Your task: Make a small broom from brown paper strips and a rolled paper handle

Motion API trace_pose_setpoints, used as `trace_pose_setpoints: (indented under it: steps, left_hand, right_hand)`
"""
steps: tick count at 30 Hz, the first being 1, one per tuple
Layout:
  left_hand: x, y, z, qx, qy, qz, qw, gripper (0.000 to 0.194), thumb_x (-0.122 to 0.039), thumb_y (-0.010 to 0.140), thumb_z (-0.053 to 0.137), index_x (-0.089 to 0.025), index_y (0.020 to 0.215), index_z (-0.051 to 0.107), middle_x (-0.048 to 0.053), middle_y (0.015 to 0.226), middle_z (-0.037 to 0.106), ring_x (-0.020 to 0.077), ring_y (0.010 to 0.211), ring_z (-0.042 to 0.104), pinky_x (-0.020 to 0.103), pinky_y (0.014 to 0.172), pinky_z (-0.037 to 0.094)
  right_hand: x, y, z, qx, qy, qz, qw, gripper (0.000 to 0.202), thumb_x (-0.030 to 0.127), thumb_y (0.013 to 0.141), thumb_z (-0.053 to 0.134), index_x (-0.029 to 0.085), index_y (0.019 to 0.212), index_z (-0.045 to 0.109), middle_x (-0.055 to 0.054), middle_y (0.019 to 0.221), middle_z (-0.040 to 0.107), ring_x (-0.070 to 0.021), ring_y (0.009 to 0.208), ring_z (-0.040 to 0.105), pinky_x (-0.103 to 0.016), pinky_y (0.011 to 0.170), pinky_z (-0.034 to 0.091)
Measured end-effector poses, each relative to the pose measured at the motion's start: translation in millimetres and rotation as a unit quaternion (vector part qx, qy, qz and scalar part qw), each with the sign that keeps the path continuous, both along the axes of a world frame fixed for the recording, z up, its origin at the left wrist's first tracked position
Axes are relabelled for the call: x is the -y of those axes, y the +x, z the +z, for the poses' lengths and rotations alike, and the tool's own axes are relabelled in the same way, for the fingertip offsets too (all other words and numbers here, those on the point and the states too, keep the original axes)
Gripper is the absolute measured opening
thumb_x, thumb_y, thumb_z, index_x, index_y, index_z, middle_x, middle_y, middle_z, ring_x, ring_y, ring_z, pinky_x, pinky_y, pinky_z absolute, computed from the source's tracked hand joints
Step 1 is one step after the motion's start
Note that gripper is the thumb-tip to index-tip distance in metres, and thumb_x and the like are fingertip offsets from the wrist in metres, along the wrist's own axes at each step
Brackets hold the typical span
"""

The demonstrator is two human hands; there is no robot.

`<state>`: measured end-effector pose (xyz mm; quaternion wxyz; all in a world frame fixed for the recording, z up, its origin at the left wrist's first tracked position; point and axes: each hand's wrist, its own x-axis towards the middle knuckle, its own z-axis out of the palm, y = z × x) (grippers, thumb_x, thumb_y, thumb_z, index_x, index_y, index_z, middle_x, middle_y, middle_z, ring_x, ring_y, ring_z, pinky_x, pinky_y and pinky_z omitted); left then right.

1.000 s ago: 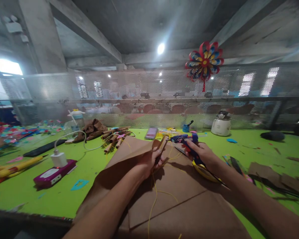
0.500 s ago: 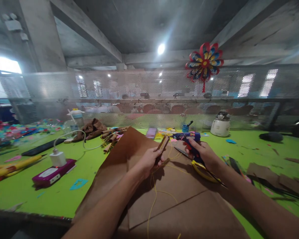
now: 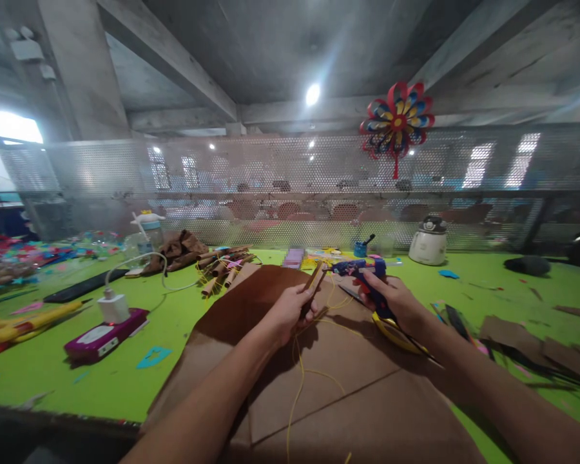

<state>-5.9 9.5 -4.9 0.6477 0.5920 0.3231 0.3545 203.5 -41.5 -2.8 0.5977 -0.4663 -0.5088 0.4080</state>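
Concrete beams and a perforated metal screen back a bright green desk, where left fingers grip a narrow brown strip, tilted upright above a broad brown sheet. Right fingers close around a blue glue gun, its nozzle pointing at the strip's upper end; whether they touch cannot be told. Yellow string trails below the left fingers, and yellow-handled scissors lie just below the right. Brown paper rolls sit beyond the left fingers, off to their left; a white bottle stands beyond the right.
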Motion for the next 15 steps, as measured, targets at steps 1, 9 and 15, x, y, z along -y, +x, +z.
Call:
trace_pose_setpoints:
  steps: [1, 9, 15]
  left_hand:
    - [0.6, 0.0, 0.4, 0.000, 0.002, 0.000, 1.000, 0.020, -0.030, 0.087, 0.051, -0.013, 0.097, 0.055, -0.002, 0.062, 0.051, 0.0031, 0.042, 0.039, 0.016, 0.041, 0.021]
    - [3.8, 1.3, 3.1, -0.017, 0.029, 0.008, 0.999, 0.019, -0.032, 0.086, 0.052, -0.014, 0.090, 0.056, -0.002, 0.060, 0.051, 0.0036, 0.043, 0.038, 0.017, 0.041, 0.021]
    - [4.9, 1.2, 3.0, -0.028, 0.039, 0.012, 0.999, 0.017, -0.030, 0.086, 0.052, -0.014, 0.086, 0.055, -0.002, 0.061, 0.051, 0.0036, 0.043, 0.038, 0.017, 0.042, 0.021]
  right_hand:
    - [0.4, -0.4, 0.3, 0.003, 0.001, 0.002, 1.000, 0.050, 0.061, 0.066, 0.067, 0.011, 0.074, 0.063, -0.001, 0.056, 0.053, -0.0091, 0.045, 0.043, -0.024, 0.044, 0.030]
    - [-0.9, 4.8, -2.7, -0.006, 0.034, 0.004, 0.999, 0.046, 0.058, 0.072, 0.063, 0.012, 0.080, 0.063, -0.001, 0.060, 0.055, -0.0093, 0.048, 0.044, -0.023, 0.046, 0.032]
    - [-4.0, 6.7, -5.0, -0.007, 0.032, -0.005, 0.999, 0.048, 0.057, 0.074, 0.062, 0.011, 0.083, 0.063, -0.001, 0.059, 0.055, -0.0093, 0.047, 0.044, -0.023, 0.046, 0.032]
